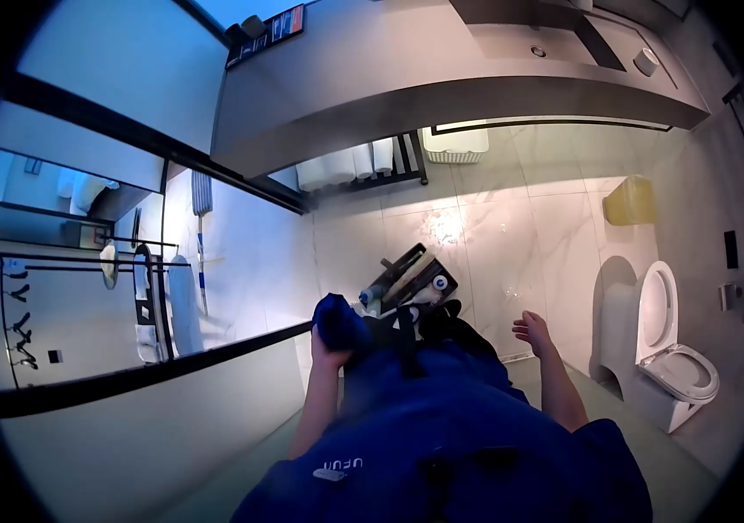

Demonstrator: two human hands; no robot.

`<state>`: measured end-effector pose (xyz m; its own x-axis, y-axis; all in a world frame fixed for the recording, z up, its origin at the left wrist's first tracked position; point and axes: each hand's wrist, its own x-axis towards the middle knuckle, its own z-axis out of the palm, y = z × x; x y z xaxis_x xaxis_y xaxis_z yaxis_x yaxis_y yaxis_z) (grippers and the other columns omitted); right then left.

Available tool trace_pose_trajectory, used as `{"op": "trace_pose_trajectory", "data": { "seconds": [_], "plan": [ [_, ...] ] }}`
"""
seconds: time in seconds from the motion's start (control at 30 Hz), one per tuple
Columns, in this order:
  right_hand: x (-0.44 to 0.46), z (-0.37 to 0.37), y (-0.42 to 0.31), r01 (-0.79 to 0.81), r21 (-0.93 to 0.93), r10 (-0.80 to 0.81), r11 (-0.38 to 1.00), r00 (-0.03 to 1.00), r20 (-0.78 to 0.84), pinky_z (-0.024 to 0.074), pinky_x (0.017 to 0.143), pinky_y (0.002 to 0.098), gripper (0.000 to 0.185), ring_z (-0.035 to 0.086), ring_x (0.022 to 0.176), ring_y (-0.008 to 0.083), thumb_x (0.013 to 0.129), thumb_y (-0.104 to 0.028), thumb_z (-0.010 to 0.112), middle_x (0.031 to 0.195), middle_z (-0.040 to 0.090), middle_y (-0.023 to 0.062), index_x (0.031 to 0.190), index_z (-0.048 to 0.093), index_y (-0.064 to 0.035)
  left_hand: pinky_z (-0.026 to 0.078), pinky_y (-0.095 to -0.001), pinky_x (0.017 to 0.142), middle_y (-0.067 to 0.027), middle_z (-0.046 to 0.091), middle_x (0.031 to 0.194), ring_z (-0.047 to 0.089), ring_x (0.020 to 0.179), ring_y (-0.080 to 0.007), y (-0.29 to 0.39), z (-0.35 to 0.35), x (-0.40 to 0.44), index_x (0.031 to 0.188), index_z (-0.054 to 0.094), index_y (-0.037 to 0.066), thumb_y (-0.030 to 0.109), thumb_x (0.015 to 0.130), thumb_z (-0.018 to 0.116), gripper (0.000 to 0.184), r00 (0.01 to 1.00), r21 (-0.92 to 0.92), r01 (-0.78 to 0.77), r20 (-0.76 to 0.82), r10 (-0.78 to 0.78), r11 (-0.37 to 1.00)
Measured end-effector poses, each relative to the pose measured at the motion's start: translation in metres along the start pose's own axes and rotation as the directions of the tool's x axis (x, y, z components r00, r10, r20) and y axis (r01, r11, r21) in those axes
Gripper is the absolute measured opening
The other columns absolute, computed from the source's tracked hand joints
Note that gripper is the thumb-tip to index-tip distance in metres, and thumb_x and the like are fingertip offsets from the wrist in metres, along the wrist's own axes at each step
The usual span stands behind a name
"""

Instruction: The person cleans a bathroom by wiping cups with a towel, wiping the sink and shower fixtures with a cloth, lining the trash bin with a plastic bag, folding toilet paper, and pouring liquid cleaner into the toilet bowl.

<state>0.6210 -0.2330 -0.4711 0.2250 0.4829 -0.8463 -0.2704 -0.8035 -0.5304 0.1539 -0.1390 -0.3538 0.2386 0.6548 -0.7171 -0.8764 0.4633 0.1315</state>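
A dark blue cloth (337, 321) is bunched up in my left hand (327, 350), with the fingers mostly hidden beneath it. My right hand (532, 331) hangs out to the side over the floor, fingers loosely stretched and nothing in them. On the tiles by my feet stands a dark cleaning caddy (449, 281) holding several bottles and other supplies. A white bottle cap (440, 282) shows at its right side. The cloth is just left of the caddy and apart from it.
A toilet (658, 305) with its lid up stands at right, near a yellow bin (629, 202). Ahead runs a long counter (346, 78) with a sink. Under it are rolled towels (337, 167) and a white basket (456, 145). A black-framed glass partition (241, 364) borders the left.
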Motion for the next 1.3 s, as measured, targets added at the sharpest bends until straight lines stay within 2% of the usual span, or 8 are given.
{"op": "trace_pose_trajectory", "data": {
  "seconds": [0.27, 0.33, 0.6, 0.87, 0.93, 1.0, 1.07, 1.3],
  "plan": [
    [0.018, 0.015, 0.015, -0.011, 0.323, 0.090, 0.946, 0.969, -0.231, 0.0517, 0.058, 0.0299, 0.037, 0.061, 0.072, 0.0185, 0.091, -0.031, 0.045, 0.092, 0.061, 0.0107, 0.120, 0.045, -0.0084, 0.045, -0.0419, 0.087, -0.0101, 0.060, 0.098, 0.057, 0.093, -0.0261, 0.070, 0.096, 0.061, 0.104, 0.057, 0.006, 0.033, 0.084, 0.044, 0.036, 0.961, 0.141, 0.263, 0.050, -0.272, 0.954],
    [0.029, 0.038, 0.018, -0.039, 0.368, 0.122, 0.929, 0.972, -0.203, 0.0509, 0.056, 0.0287, 0.033, 0.061, 0.069, 0.0178, 0.091, -0.031, 0.046, 0.089, 0.061, 0.0100, 0.114, 0.046, -0.0081, 0.042, -0.0419, 0.091, -0.0116, 0.059, 0.107, 0.055, 0.100, -0.0276, 0.080, 0.127, 0.056, 0.110, 0.056, 0.005, 0.036, 0.084, 0.045, 0.042, 0.987, 0.331, 0.103, -0.152, -0.054, 0.938],
    [0.052, 0.115, -0.027, -0.123, 0.436, 0.209, 0.892, 0.965, -0.156, 0.0517, 0.057, 0.0306, 0.029, 0.062, 0.072, 0.0192, 0.090, -0.030, 0.046, 0.091, 0.060, 0.0109, 0.110, 0.048, -0.0083, 0.040, -0.0414, 0.096, -0.0137, 0.055, 0.114, 0.053, 0.106, -0.0290, 0.154, 0.191, 0.181, 0.125, 0.040, 0.003, 0.039, 0.087, 0.048, 0.053, 1.000, 0.480, 0.012, -0.016, -0.005, 0.877],
    [0.024, 0.137, -0.112, -0.011, 0.527, 0.219, 0.850, 0.917, -0.334, 0.0521, 0.060, 0.0319, 0.035, 0.062, 0.071, 0.0193, 0.092, -0.034, 0.045, 0.090, 0.061, 0.0110, 0.114, 0.048, -0.0069, 0.041, -0.0333, 0.091, -0.0129, 0.055, 0.117, 0.054, 0.105, -0.0233, 0.160, 0.406, 0.305, 0.123, 0.044, -0.003, 0.022, 0.084, 0.063, 0.051, 0.724, 0.744, -0.652, 0.553, 0.413, 0.148],
    [0.026, 0.140, -0.120, 0.009, 0.563, 0.248, 0.826, 0.892, -0.378, 0.0519, 0.059, 0.0313, 0.034, 0.062, 0.071, 0.0187, 0.092, -0.033, 0.045, 0.089, 0.061, 0.0107, 0.113, 0.049, -0.0071, 0.036, -0.0354, 0.097, -0.0199, 0.049, 0.123, 0.048, 0.114, -0.0300, 0.152, 0.439, 0.338, 0.124, 0.042, -0.006, 0.018, 0.079, 0.066, 0.056, 0.638, 0.715, -0.662, 0.695, 0.333, -0.224],
    [0.032, 0.138, -0.122, 0.028, 0.608, 0.281, 0.794, 0.869, -0.407, 0.0519, 0.059, 0.0310, 0.034, 0.062, 0.071, 0.0185, 0.091, -0.033, 0.045, 0.089, 0.061, 0.0106, 0.113, 0.049, -0.0073, 0.034, -0.0387, 0.098, -0.0218, 0.045, 0.127, 0.044, 0.117, -0.0345, 0.136, 0.465, 0.367, 0.126, 0.043, -0.001, 0.015, 0.074, 0.068, 0.059, 0.457, 0.337, -0.789, 0.881, -0.124, -0.514],
    [0.038, 0.140, -0.119, 0.036, 0.637, 0.291, 0.770, 0.869, -0.401, 0.0520, 0.060, 0.0317, 0.033, 0.062, 0.071, 0.0191, 0.091, -0.033, 0.045, 0.090, 0.061, 0.0105, 0.112, 0.049, -0.0073, 0.025, -0.0518, 0.099, -0.0174, 0.039, 0.133, 0.036, 0.121, -0.0398, 0.100, 0.451, 0.399, 0.130, 0.044, 0.015, 0.039, 0.071, 0.068, 0.068, 0.451, -0.069, -0.510, 0.828, -0.335, -0.857],
    [0.073, 0.150, -0.101, -0.041, 0.750, 0.400, 0.660, 0.865, -0.304, 0.0428, 0.053, 0.0307, 0.030, 0.055, 0.069, 0.0192, 0.086, -0.032, 0.049, 0.088, 0.058, 0.0082, 0.107, 0.051, -0.0100, 0.019, -0.0508, 0.104, -0.0135, 0.031, 0.140, 0.028, 0.127, -0.0382, -0.054, 0.523, 0.432, 0.134, 0.036, 0.015, 0.039, 0.067, 0.070, 0.079, 0.473, -0.102, -0.649, 0.722, -0.505, -0.754]
  ]
}}
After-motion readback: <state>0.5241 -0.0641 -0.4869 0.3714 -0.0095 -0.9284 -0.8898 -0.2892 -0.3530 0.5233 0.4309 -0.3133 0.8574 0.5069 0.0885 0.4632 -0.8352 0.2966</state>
